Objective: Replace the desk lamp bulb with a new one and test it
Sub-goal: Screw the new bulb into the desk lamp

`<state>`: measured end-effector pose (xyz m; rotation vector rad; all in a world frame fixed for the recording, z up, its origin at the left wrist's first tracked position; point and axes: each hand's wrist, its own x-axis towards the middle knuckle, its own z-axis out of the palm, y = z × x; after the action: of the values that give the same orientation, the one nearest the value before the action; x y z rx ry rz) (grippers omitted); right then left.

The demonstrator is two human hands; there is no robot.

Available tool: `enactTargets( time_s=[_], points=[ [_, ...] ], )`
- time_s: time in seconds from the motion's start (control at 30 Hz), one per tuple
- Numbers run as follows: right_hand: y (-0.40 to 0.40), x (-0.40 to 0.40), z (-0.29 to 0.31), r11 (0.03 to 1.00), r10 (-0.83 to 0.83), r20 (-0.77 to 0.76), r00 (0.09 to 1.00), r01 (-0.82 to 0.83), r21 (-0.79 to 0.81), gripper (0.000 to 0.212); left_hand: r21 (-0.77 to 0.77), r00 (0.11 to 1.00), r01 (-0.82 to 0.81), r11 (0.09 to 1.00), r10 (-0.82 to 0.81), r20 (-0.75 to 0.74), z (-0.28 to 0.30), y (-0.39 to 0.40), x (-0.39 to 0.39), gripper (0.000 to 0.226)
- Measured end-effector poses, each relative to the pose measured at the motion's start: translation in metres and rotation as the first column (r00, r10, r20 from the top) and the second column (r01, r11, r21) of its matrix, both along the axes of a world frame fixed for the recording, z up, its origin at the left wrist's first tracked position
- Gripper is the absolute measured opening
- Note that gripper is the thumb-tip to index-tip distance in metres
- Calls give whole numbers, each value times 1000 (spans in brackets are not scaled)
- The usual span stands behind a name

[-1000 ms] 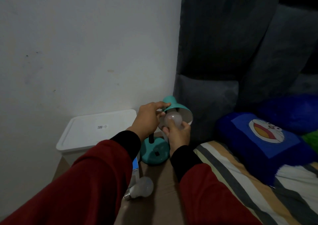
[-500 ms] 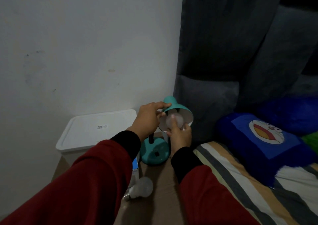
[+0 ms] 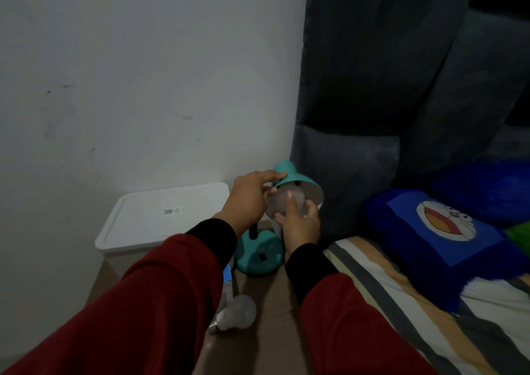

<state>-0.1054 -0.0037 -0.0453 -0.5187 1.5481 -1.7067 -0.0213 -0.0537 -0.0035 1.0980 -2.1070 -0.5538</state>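
A small teal desk lamp stands on a brown surface, its round base [image 3: 259, 257] low and its shade [image 3: 295, 178] tilted toward me. My left hand [image 3: 249, 196] grips the back of the shade. My right hand [image 3: 299, 222] is closed around a white bulb [image 3: 289, 199] that sits in the mouth of the shade, fingers wrapped over its globe. Another white bulb [image 3: 236, 313] lies loose on its side on the brown surface near my left sleeve. The lamp is unlit.
A white lidded plastic bin [image 3: 163, 217] stands against the wall left of the lamp. A small blue and white box [image 3: 228, 281] peeks out under my left sleeve. A striped bedsheet [image 3: 401, 297], a blue cartoon pillow [image 3: 436, 231] and a dark padded headboard [image 3: 372, 87] fill the right.
My right hand has shifted its grip around the bulb in the shade, with fingers now higher over the globe. The left hand stays on the shade.
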Motion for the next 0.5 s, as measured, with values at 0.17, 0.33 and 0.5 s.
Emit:
enactTargets(
  time_s=[0.17, 0.33, 0.5],
  points=[
    [3, 0, -2, 1000, -4, -85, 996, 3, -11, 76, 9, 1000, 3, 1000, -3, 3, 0, 1, 0, 40],
    [-2, 4, -2, 1000, 5, -71, 997, -5, -4, 67, 27, 1000, 8, 1000, -8, -5, -1, 0, 0, 41],
    [0, -1, -3, 1000, 9, -123, 992, -10, -6, 74, 15, 1000, 2, 1000, -2, 4, 0, 1, 0, 41]
  ],
)
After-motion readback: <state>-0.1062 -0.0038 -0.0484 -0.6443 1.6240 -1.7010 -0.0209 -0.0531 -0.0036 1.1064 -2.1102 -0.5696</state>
